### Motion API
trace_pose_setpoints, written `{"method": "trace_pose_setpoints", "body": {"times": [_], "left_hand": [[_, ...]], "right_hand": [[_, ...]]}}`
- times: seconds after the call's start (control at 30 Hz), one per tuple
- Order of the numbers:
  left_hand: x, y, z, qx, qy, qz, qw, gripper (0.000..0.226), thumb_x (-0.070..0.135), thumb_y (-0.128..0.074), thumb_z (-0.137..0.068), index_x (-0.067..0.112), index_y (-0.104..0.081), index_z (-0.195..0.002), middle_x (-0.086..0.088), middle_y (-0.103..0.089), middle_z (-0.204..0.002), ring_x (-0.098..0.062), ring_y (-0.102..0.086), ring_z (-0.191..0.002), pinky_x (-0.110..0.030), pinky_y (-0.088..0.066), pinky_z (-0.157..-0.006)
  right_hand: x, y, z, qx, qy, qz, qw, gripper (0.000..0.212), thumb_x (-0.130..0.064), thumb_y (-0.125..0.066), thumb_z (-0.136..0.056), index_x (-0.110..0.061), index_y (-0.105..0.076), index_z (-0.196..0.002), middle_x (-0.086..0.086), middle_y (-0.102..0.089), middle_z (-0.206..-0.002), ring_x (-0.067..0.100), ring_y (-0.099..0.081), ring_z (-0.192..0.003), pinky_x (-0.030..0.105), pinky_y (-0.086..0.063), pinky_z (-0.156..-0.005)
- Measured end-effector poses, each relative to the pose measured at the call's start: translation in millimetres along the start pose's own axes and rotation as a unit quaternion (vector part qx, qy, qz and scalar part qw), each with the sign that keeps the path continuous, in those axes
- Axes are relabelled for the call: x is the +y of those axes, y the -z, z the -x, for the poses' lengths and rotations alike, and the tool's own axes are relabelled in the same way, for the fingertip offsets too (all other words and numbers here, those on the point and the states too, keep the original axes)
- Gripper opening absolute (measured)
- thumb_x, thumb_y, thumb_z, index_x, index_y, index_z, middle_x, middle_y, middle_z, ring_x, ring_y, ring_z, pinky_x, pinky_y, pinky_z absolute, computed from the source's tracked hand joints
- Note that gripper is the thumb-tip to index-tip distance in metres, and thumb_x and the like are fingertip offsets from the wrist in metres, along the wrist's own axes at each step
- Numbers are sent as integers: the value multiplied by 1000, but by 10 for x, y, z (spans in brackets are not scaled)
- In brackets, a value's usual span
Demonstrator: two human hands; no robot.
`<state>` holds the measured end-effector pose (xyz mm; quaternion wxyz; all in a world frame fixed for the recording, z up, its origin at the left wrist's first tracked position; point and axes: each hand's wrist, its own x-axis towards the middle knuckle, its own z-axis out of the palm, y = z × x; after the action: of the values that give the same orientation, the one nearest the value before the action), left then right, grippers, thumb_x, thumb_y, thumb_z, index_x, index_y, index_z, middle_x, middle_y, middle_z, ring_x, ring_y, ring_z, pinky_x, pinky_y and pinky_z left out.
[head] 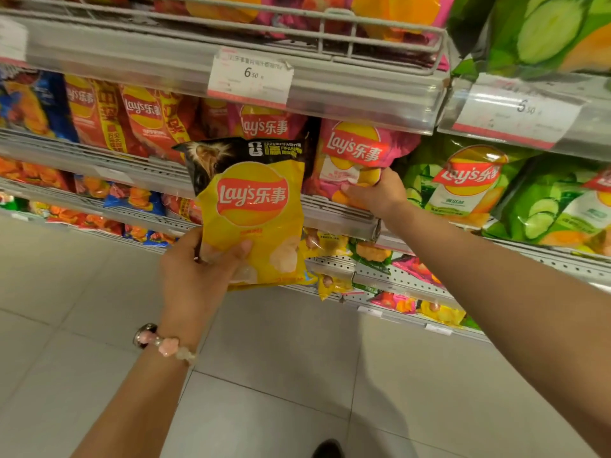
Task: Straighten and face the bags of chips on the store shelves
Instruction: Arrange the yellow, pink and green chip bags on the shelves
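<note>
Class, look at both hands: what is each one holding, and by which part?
The left hand holds the yellow chip bag by its lower left corner. The right hand grips the pink chip bag on the shelf at its bottom edge.

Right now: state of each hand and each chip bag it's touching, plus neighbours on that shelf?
left hand: grips the yellow Lay's bag by its lower left corner
yellow Lay's bag: off the shelf, upright, logo facing out
right hand: holds the pink Lay's bag's lower edge
pink Lay's bag: on shelf, upright, facing out
green cucumber Lay's bags: on shelf, tilted
red Lay's bags: on shelf, leaning
</note>
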<state>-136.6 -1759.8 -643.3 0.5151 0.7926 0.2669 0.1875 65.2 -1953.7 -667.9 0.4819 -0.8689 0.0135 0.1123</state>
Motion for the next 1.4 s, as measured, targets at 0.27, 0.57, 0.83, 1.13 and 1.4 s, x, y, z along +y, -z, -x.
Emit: {"method": "trace_pose_setpoints", "body": {"times": [0.27,0.57,0.83,1.13,1.4], "left_hand": [[161,-265,161,-66,7,59,996,30,29,-77,-69,22,-68,-97,6,-73,-88,-10,-70,-77,-24,-55,-66],[248,-957,504,-177,-27,75,981,33,29,-76,-64,26,-66,-96,23,-71,-78,3,-67,-73,-13,-50,-60],[540,-1628,868,-304,-71,41,949,55,38,-81,-59,21,-65,-108,9,-73,-94,-6,-68,-88,-21,-55,-72],[1007,-2599,1497,-394,-113,-12,912,60,54,-75,-53,27,-67,-106,14,-72,-96,-2,-67,-89,-17,-52,-77],[1432,-3507,1797,-426,-308,-163,835,79,43,-80,-59,28,-51,-131,6,-57,-129,-13,-53,-119,-30,-43,-101]], "right_hand": [[111,219,355,20,34,-99,994,57,-31,-69,-82,-10,-49,-131,-1,-62,-116,16,-58,-106,41,-48,-97],[316,667,1371,-156,-35,-258,953,61,-40,-71,-81,-21,-43,-132,-3,-63,-122,6,-63,-102,21,-54,-80],[920,1382,1574,-8,9,-194,981,47,-15,-85,-65,-28,-60,-103,-10,-70,-96,0,-65,-87,16,-52,-74],[1702,2526,1816,53,-3,-216,975,42,-8,-82,-67,-23,-61,-100,-13,-72,-82,0,-67,-77,16,-52,-63],[2386,3668,1890,148,-70,-160,973,56,-19,-87,-61,-17,-55,-108,-9,-66,-90,5,-63,-81,20,-52,-69]]}}
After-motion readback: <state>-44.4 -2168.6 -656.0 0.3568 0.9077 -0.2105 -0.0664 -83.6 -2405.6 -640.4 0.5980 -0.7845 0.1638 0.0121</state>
